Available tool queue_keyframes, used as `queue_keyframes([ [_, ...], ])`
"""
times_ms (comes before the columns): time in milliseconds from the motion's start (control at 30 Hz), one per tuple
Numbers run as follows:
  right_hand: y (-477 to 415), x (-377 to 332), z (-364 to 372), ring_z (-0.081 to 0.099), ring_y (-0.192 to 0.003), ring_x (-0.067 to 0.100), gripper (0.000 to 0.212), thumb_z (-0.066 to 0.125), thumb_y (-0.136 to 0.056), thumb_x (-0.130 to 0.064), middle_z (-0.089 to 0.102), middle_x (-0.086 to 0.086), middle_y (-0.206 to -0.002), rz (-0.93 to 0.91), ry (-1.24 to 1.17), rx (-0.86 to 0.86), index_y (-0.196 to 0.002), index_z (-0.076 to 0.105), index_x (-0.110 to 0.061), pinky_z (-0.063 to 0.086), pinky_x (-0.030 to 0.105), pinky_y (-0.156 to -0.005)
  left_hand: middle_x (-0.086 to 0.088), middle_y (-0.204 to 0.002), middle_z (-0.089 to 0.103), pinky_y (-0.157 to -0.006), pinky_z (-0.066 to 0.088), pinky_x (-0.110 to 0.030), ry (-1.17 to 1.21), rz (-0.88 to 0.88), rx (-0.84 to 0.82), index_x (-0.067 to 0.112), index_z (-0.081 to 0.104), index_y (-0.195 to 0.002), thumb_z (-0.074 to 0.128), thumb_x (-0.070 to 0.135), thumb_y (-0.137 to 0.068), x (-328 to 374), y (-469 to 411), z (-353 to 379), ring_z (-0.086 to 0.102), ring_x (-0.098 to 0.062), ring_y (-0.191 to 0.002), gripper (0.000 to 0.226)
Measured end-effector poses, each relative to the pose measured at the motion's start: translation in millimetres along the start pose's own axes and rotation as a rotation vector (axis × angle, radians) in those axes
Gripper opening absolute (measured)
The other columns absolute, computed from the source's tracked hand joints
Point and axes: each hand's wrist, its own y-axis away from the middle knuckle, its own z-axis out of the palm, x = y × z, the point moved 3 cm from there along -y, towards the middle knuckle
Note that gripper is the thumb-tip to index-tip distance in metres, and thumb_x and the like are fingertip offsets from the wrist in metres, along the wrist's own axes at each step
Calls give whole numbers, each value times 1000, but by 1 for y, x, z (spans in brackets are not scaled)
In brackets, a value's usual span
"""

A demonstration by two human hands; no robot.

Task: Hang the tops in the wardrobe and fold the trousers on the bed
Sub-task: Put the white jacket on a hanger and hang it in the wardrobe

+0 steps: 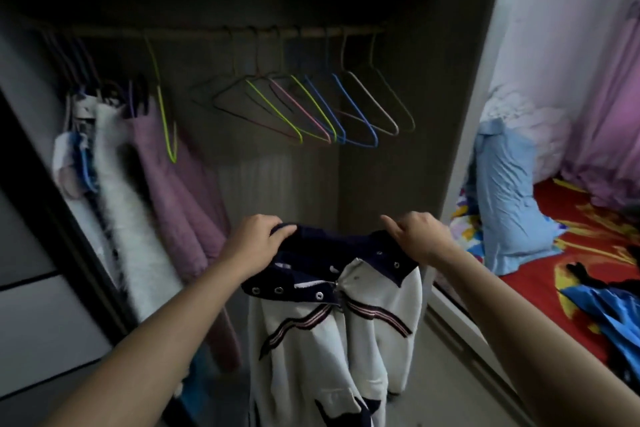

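Two hands hold one white jacket with a navy collar (332,315) at the collar, the left hand (254,246) with fingers (282,230) curled over the collar's left end and the right hand (417,236) pinching its right end, so the garment hangs straight down in front of the open wardrobe (446,114). Its shoulder line runs left to right, parallel to the rail (214,32), which sits well above and beyond both hands. A row of empty wire hangers (311,111) hangs up ahead, slightly nearer the right hand I judge, while the bed (568,218) lies off to the right.
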Motion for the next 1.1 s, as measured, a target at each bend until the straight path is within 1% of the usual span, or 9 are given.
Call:
queue_keyframes([
  [133,-60,-81,-19,65,-92,33,50,37,-98,-62,67,6,-91,-129,88,218,-86,65,-22,44,34,-64,-13,-54,54,-54,32,-38,324,-74,231,-1,58,-64,61,33,-96,-38,-50,-35,48,-19,-53,46],
  [267,-109,-155,-38,63,-98,31,38,44,-100,-52,59,6,-108,-232,-134,477,-111,65,-23,51,42,-76,-20,-63,59,-55,39,-39,477,-111,276,2,63,-68,61,37,-96,-73,-81,-51,45,-9,-56,44],
  [400,-158,-209,-45,55,-117,29,50,49,-99,-49,55,10,-128,-310,-260,486,-135,53,-14,50,47,-93,-8,-71,71,-63,49,-37,646,-213,292,12,74,-78,63,36,-95,-116,-98,-55,56,-8,-65,31],
  [533,-202,-234,-36,53,-123,35,59,47,-100,-50,56,17,-133,-352,-241,327,-143,41,-11,47,44,-98,-12,-71,70,-63,48,-35,565,-223,343,6,73,-81,64,36,-94,-139,-107,-63,55,-9,-67,34],
  [633,-224,-244,-24,58,-116,39,45,45,-103,-40,63,19,-126,-393,-344,214,-139,46,-13,48,45,-94,-9,-76,73,-69,52,-37,530,-225,362,13,75,-83,64,36,-94,-150,-108,-67,60,-10,-69,27],
  [733,-232,-250,-21,63,-102,39,32,40,-105,-34,69,15,-110,-460,-495,262,-121,60,-14,51,44,-84,-6,-73,72,-69,53,-40,454,-200,371,14,74,-82,63,36,-94,-156,-112,-71,61,-12,-68,27],
  [900,-230,-246,-31,63,-101,34,29,40,-106,-34,69,10,-106,-512,-613,358,-115,61,-17,49,41,-81,-7,-68,69,-65,51,-42,398,-199,391,12,71,-77,60,49,-89,-153,-126,-70,57,-11,-64,41],
  [1000,-216,-226,-34,62,-89,24,25,41,-106,-32,65,-5,-91,-549,-701,385,-105,59,-13,46,37,-74,1,-66,69,-64,47,-33,406,-249,383,13,70,-75,63,34,-95,-142,-131,-60,57,-7,-62,30],
  [1100,-196,-191,-19,58,-73,15,26,43,-106,-35,59,-5,-75,-552,-759,383,-98,58,-16,45,39,-68,-7,-66,63,-62,43,-34,580,-364,380,7,65,-71,61,30,-97,-130,-135,-44,55,-16,-63,34],
])
